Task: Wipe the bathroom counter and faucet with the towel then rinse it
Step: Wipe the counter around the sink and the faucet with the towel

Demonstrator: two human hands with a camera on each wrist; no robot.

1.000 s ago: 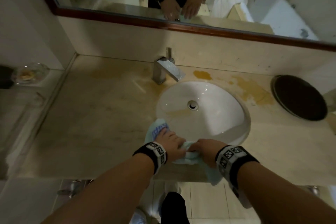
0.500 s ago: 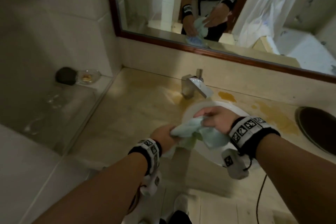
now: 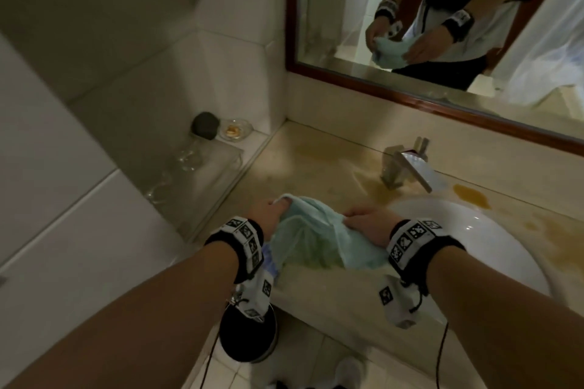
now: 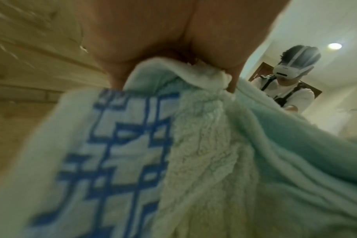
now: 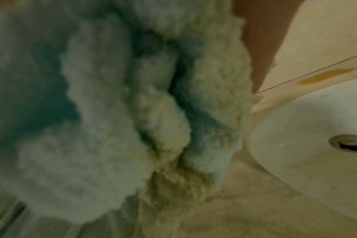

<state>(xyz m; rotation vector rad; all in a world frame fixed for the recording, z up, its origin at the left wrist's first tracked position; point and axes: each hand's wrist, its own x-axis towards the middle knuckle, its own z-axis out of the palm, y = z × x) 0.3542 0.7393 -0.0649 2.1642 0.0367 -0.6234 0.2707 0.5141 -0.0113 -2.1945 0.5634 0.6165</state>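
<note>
A pale green towel (image 3: pixel 311 238) with a blue patterned band (image 4: pixel 120 157) hangs bunched between my two hands above the beige counter (image 3: pixel 309 167), left of the white sink (image 3: pixel 493 237). My left hand (image 3: pixel 267 213) grips its left end, the fingers pinching a fold (image 4: pixel 194 72). My right hand (image 3: pixel 368 226) holds the right end. The towel (image 5: pixel 116 122) fills the right wrist view, its lower folds stained yellow. The chrome faucet (image 3: pixel 407 167) stands behind the sink. Yellow-brown stains (image 3: pixel 471 199) lie on the counter near it.
A framed mirror (image 3: pixel 442 25) runs along the back wall and shows the person with the towel. A glass shelf (image 3: pixel 202 174) at the left holds a dark round object (image 3: pixel 205 128) and a small glass dish (image 3: pixel 235 131). A black round bin (image 3: pixel 248 336) stands on the floor below.
Both hands lifted the towel off the counter's front edge, carried it left of the sink and spread it between them. The head view swung left.
</note>
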